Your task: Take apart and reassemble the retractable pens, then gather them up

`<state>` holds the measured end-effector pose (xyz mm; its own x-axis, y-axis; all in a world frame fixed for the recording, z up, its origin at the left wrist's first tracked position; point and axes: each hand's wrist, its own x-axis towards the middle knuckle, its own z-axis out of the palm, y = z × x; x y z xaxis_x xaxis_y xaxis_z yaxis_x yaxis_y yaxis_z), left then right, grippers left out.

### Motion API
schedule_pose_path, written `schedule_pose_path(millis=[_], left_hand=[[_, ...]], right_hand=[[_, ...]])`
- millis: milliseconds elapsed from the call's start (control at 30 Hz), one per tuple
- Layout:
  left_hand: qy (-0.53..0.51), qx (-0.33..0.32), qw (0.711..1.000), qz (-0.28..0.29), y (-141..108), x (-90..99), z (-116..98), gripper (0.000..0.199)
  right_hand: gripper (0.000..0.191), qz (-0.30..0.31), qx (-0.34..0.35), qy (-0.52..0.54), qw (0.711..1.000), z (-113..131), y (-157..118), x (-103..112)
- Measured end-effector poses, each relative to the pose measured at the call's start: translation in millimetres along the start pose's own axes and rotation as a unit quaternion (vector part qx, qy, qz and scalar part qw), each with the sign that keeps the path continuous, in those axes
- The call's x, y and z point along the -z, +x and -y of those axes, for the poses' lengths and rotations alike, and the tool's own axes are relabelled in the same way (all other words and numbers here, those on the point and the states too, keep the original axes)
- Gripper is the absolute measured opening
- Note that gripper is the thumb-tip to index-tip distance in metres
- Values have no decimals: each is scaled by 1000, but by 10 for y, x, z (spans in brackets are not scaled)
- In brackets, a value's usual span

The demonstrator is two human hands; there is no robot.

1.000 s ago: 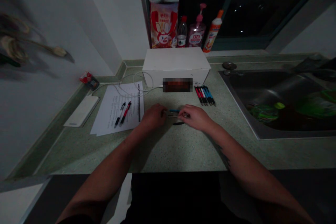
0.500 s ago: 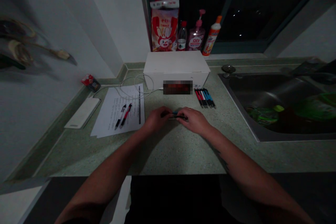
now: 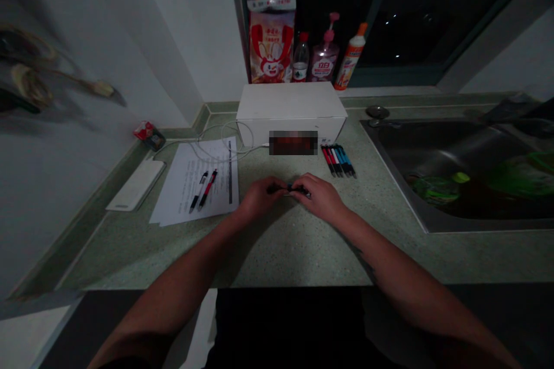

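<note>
—We saw the speckled green countertop point(image 3: 294, 248) filling the lower centre, with papers point(image 3: 194, 184) to the left!

—We did! At centre, the left hand point(image 3: 259, 199) and right hand point(image 3: 320, 199) closed tightly on a blue-and-black pen point(image 3: 294, 188), held between them!

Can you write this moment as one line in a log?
left hand: holds dark pen | right hand: holds same pen | nearby: row of pens
</note>
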<state>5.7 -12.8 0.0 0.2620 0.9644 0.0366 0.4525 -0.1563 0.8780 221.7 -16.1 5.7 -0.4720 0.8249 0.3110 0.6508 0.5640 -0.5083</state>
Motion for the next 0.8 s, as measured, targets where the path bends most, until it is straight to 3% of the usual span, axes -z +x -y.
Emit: schedule_pose_path(millis=[200,333,433,667,800], left_hand=[[32,-44,998,-13,-24,-13,-10,11],[35,-35,998,-36,-21,-15,3,13],[35,-31,998,-33,-19,-1,9,13],[9,-22,998,-50,-15,11,-4,14],[11,-18,998,-52,-12,22,-30,14]], right_hand=[[17,15,-27,44,999,-18,2,-39],[28,18,-69,97,993,-13,-10,-45],[14,17,-78,93,992,-13,-1,-31],[26,0,-94,83,992,-29,20,-17],[13,7,-83,74,994,-37,13,-17]])
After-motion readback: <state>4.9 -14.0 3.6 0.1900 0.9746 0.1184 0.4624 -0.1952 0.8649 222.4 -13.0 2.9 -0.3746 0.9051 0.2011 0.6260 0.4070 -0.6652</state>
